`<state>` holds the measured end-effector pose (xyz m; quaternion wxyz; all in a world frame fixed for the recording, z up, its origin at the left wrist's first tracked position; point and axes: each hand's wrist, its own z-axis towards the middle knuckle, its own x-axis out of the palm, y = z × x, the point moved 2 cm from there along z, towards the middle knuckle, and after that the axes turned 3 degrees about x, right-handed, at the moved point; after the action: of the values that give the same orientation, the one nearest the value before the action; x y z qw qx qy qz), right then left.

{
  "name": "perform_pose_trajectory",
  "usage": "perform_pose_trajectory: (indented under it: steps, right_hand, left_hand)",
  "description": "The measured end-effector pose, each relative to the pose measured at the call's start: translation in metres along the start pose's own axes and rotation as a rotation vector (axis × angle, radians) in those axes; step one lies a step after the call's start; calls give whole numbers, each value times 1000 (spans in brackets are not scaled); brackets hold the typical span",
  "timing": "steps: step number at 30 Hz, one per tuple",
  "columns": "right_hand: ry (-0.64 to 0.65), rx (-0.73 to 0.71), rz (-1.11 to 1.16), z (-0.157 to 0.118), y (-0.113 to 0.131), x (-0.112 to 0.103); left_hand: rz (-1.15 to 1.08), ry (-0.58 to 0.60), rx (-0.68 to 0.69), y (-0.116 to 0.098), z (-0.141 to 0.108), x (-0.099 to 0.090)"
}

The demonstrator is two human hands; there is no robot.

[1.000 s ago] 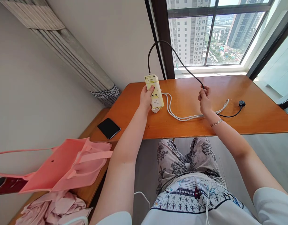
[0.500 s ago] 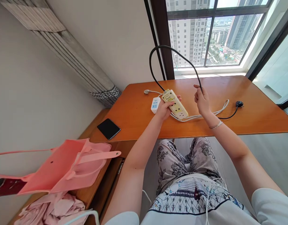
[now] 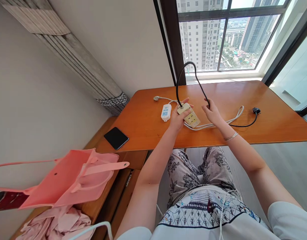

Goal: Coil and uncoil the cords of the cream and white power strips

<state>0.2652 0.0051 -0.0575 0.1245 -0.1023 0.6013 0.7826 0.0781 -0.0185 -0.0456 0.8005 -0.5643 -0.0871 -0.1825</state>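
My left hand [image 3: 178,119] is wrapped round the upper end of a cream power strip [image 3: 192,119], which is tilted above the table. From that end a black cable [image 3: 177,83] rises in a narrow loop and comes down to my right hand [image 3: 211,111], whose fingers are closed on it. The cable's black plug [image 3: 256,110] lies on the table at the right. A small white socket block [image 3: 165,112] sits just left of my left hand, with its white plug [image 3: 156,98] behind it. White cord [image 3: 238,115] runs under the strip and past my right hand.
The brown table [image 3: 143,133] carries a black phone [image 3: 116,138] near its left edge. Left of and below it are a pink bag [image 3: 66,180] and crumpled pink cloth [image 3: 56,221]. A window [image 3: 225,43] stands behind the table, beside a gathered curtain [image 3: 81,63].
The black loop has become smaller and narrower. My left hand and the strip have turned and shifted slightly right; my right hand has moved a little down and left. The black plug has shifted slightly.
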Motion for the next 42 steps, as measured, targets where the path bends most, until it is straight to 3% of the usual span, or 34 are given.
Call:
perform_pose_trajectory:
  steps: [4,9,12,18,23,30,34,38,42]
  right_hand:
    - [118,40,-294,-12,12,1]
    - [134,31,-415,-19,28,-7]
    - [130,21,-523,-23,37,-13]
    - [167,10,-898,-42,68,-14]
    - [215,-44,-1100,-64,87,-10]
    - [10,-373,-999,-85,105,-25]
    - [37,-575,-858,-91,113,-30]
    - [38,-719,-707,-86,120,-32]
    - [-98,-827,-748,-68,127,-41]
  left_hand:
    - [20,-12,-55,0,6,-8]
    - [78,-61,-89,4,12,-18]
    - [153,-82,-13,0,12,-15]
    - [276,-139,306,-25,4,3]
    - [232,-140,353,-33,0,14]
    - [249,-19,240,-41,1,22]
    - [301,111,278,-45,1,28]
    - [303,272,262,-43,1,37]
    - [271,363,185,-38,-1,45]
